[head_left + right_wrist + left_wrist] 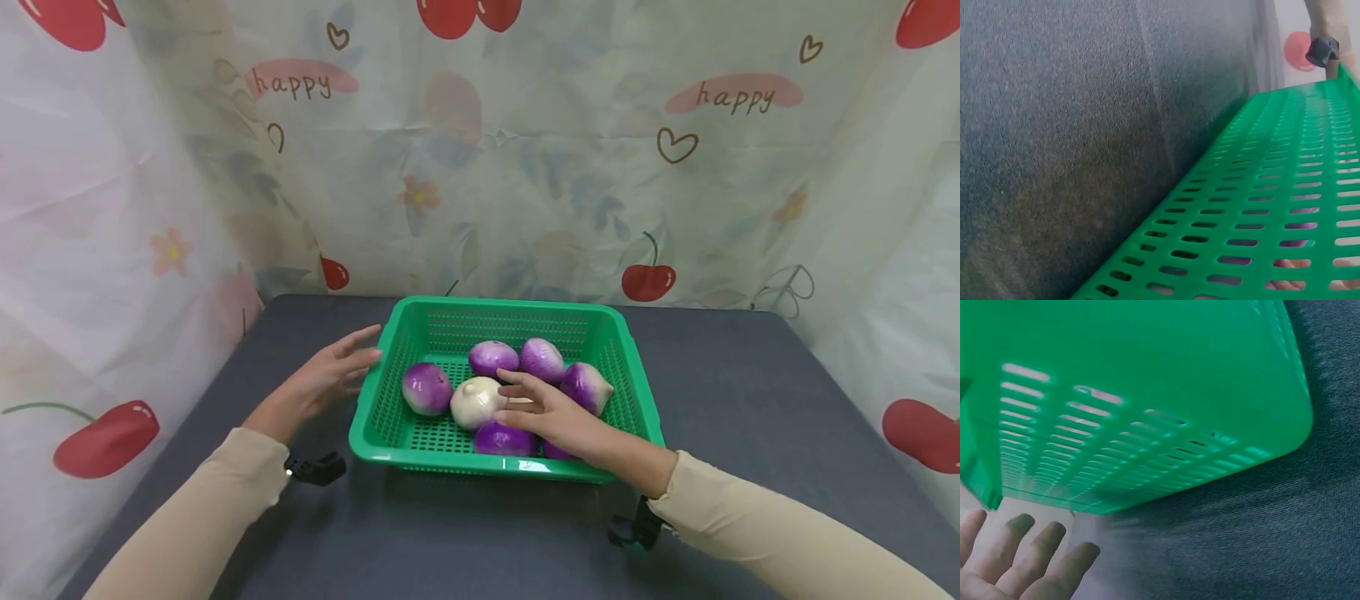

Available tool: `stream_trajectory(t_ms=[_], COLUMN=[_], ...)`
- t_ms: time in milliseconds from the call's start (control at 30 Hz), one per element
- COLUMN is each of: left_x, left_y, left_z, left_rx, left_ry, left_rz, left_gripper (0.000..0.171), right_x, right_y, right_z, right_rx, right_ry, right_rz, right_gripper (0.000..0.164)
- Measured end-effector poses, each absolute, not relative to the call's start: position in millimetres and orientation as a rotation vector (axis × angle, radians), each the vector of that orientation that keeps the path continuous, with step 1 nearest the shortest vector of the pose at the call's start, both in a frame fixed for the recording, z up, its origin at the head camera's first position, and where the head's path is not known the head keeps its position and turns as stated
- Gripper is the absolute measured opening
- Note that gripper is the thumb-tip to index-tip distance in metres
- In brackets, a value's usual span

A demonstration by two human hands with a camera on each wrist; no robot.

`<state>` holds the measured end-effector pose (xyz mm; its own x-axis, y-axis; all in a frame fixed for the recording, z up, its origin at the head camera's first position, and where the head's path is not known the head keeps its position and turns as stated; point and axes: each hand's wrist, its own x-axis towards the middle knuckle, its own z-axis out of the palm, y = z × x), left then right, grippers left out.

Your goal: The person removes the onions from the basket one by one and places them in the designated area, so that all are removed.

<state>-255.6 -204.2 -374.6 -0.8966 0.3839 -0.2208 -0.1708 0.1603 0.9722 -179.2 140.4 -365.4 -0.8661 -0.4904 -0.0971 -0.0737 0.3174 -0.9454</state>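
A green plastic basket with slotted walls holds several purple-and-white turnips. Among them are a whitish turnip near the middle, a purple turnip at the left and another turnip at the right. My left hand is just outside the basket's left rim, fingers loosely spread and holding nothing; the left wrist view shows its fingertips beside the slotted wall. Over the basket's front half reaches my right hand, fingers extended and apart, its fingertips overlapping the whitish turnip's right edge. The right wrist view hides that hand largely behind the basket wall.
The basket stands on a dark grey table. A printed curtain hangs behind and at both sides. Black straps with camera mounts sit on both wrists, below the sleeves' cuffs.
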Motion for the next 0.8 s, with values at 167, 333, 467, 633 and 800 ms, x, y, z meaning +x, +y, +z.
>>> stream_trajectory(t_ms=[167, 333, 467, 633, 800], left_x=[-255.1, -256.4, -258.4, -259.4, -258.9], left_y=[-201.0, -200.2, -199.8, -200.1, -199.5], left_z=[-380.6, -385.1, -388.6, -392.3, -393.8], left_rx=[0.201, 0.167, 0.137, 0.121, 0.125], left_ry=[1.979, 1.944, 1.894, 1.843, 1.747], left_rz=[1.806, 1.834, 1.869, 1.892, 1.939], left_gripper=[0.077, 0.079, 0.078, 0.076, 0.074], right_x=[-183.8, -186.4, -188.0, -187.6, -186.5], right_y=[140.9, 141.6, 141.8, 143.7, 145.7], right_z=[-369.0, -370.6, -371.6, -373.6, -375.4], right_rx=[-0.559, -0.599, -0.664, -0.729, -0.712], right_ry=[2.228, 2.211, 2.226, 2.297, 2.323], right_rz=[-1.504, -1.516, -1.482, -1.306, -1.180], right_gripper=[0.070, 0.070, 0.067, 0.061, 0.056])
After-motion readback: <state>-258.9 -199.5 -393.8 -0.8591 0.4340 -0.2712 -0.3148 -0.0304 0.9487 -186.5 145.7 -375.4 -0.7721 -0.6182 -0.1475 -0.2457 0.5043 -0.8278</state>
